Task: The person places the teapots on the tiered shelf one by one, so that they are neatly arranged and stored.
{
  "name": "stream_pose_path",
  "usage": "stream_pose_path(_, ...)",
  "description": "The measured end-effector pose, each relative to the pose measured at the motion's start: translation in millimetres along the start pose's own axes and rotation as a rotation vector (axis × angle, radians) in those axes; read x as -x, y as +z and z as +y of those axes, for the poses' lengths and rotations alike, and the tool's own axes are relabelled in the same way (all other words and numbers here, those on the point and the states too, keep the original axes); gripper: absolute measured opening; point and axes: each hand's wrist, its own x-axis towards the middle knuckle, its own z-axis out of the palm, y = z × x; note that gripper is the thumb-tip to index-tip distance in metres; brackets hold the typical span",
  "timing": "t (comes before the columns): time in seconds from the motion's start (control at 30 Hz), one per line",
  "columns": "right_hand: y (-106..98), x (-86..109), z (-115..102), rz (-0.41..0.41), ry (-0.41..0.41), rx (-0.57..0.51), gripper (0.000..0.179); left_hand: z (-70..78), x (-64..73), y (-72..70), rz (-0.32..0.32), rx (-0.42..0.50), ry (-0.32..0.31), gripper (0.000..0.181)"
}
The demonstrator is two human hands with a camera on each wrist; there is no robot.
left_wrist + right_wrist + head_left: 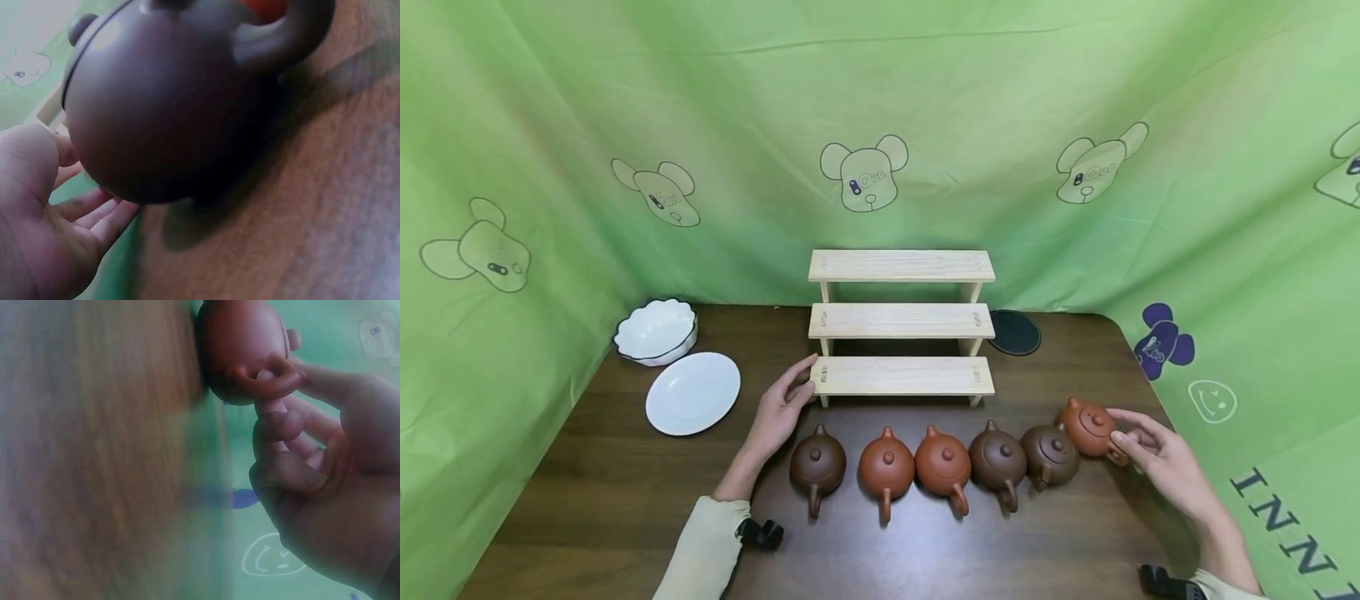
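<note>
Stretching across the near side, a brown wooden bench (955, 567) offers a broad strip of surface before a row of teapots: from the left, a dark brown pot (818, 462), two red pots (887, 471) and two more brown pots (997, 462). Their handles face the person, spouts away; a wider gap parts the leftmost from its neighbour. At the right end, slightly farther back, an orange-red teapot (1087, 430) stands upright at bench level, with a band of wood between it and the bench's right edge. Its spout points away and leftward, its handle back toward the right, so its long axis runs diagonally. The right hand (1165, 462) grips that handle. Opposite, the left hand (778, 417), fingers loosely extended, touches the left end of the lowest step of a three-step wooden stand (902, 377). Farther left lies a white plate (692, 393), with a scalloped white bowl (664, 355) behind it; a dark disc (1015, 333) lies right of the stand, before a green cloth (722, 100)
</note>
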Motion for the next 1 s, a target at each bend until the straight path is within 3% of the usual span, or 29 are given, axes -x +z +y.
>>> stream_pose_path(0.1,-3.1,0.6,4.7,-0.036,0.016,-0.085,0.039,-14.5,-2.5,-0.6,-0.024,0.102,0.042,0.050)
stream_pose_path(0.17,-4.9,0.8,7.2,-0.055,0.025,-0.135,0.043,-15.1,-2.6,-0.4,-0.039,0.138,0.054,0.051)
stream_pose_path(0.33,-8.0,2.1,10.8,-0.097,0.055,-0.235,0.049,-7.8,-1.4,1.2,-0.030,0.115,0.019,0.052)
stream_pose_path(0.6,-9.8,5.2,13.2,-0.203,0.061,-0.401,0.056,-17.2,-2.3,-1.5,-0.033,0.119,0.053,0.051)
stream_pose_path(0.8,-7.7,3.8,13.8,-0.258,0.094,-0.609,0.061,-34.2,-4.4,-4.5,-0.039,0.118,0.052,0.050)
stream_pose_path(1.0,-7.2,1.8,13.9,-0.286,0.138,-0.751,0.062,-28.0,-1.6,-2.4,-0.035,0.107,0.058,0.050)
